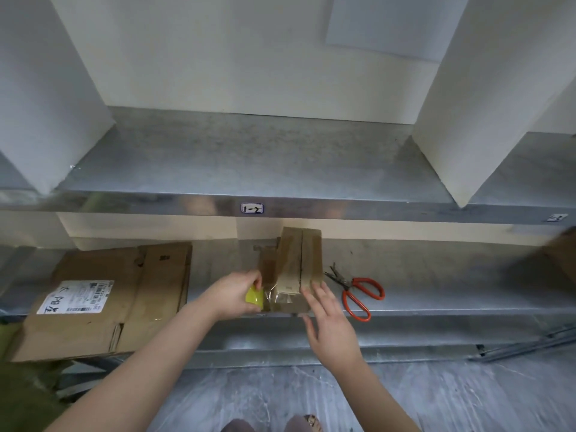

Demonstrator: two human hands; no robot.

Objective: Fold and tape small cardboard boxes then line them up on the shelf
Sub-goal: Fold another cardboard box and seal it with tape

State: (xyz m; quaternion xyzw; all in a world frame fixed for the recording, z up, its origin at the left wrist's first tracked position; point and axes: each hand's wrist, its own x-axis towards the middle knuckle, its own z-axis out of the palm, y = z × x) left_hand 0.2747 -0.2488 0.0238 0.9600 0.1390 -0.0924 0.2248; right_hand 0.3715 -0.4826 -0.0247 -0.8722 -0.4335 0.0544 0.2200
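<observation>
Shelf (436, 294) holds scissors (355, 291) beside taped box (299, 260).

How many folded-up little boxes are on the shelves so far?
1: the small box stands mid lower shelf, between the left hand, gripping yellow tape, and right hand. Brown cardboard at the right edge is cropped and may be another.

Yellow tape roll (255, 298) mostly hidden in left hand (232, 294). At right edge a brown box (562, 254) — blurred, cut off. Print on carton label (76, 297) unreadable.
</observation>
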